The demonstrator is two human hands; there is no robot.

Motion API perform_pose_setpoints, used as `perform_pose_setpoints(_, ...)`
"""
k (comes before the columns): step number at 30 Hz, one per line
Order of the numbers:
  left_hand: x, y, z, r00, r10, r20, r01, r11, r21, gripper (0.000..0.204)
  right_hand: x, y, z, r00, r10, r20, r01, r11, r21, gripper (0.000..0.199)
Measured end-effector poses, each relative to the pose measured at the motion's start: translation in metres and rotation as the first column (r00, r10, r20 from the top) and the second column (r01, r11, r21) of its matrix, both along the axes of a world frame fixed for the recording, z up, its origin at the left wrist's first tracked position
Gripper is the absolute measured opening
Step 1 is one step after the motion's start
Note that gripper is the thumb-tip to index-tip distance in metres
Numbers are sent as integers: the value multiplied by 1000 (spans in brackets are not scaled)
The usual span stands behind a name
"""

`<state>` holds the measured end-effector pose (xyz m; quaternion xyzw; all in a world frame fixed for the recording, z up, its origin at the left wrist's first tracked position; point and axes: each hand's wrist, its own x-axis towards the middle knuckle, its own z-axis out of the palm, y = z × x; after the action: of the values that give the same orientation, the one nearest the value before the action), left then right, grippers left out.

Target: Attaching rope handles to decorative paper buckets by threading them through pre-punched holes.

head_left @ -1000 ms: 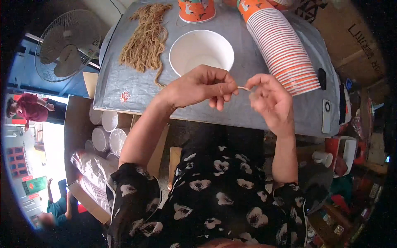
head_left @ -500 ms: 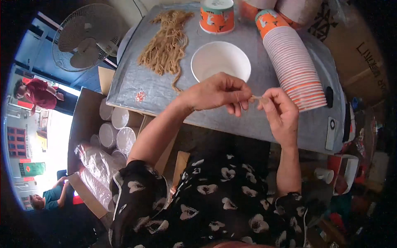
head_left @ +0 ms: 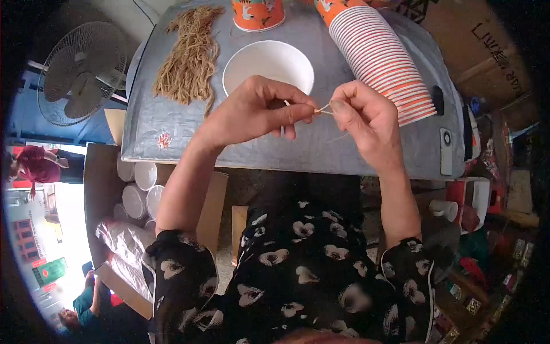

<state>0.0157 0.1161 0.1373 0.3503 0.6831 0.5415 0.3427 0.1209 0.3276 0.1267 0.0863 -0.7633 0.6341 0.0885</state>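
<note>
Grey-covered bench (head_left: 172,123), both hands pinching one tan string above it.
Left hand (head_left: 252,112) and right hand (head_left: 366,117) each closed on an end of the string (head_left: 323,109), stretched short between fingertips, just in front of white bowl (head_left: 268,66). String bundle (head_left: 192,54) lies left of bowl. Orange cup (head_left: 258,14) upside down behind bowl; cup stack (head_left: 381,57) lying on its side at right. Fan (head_left: 83,71) off bench, far left.
</note>
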Motion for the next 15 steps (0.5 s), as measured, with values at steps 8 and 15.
perform_pose_setpoints(8, 24, 2, -17, 984, 174, 43, -179, 974, 138, 20, -5, -8, -7, 984, 39, 174, 17, 952, -307, 15)
perform_pose_setpoints(15, 25, -10, -29, 982, 181, 53, -188, 968, 166, 23, -7, -12, -9, 993, -33, 111, 48, 990, -135, 15)
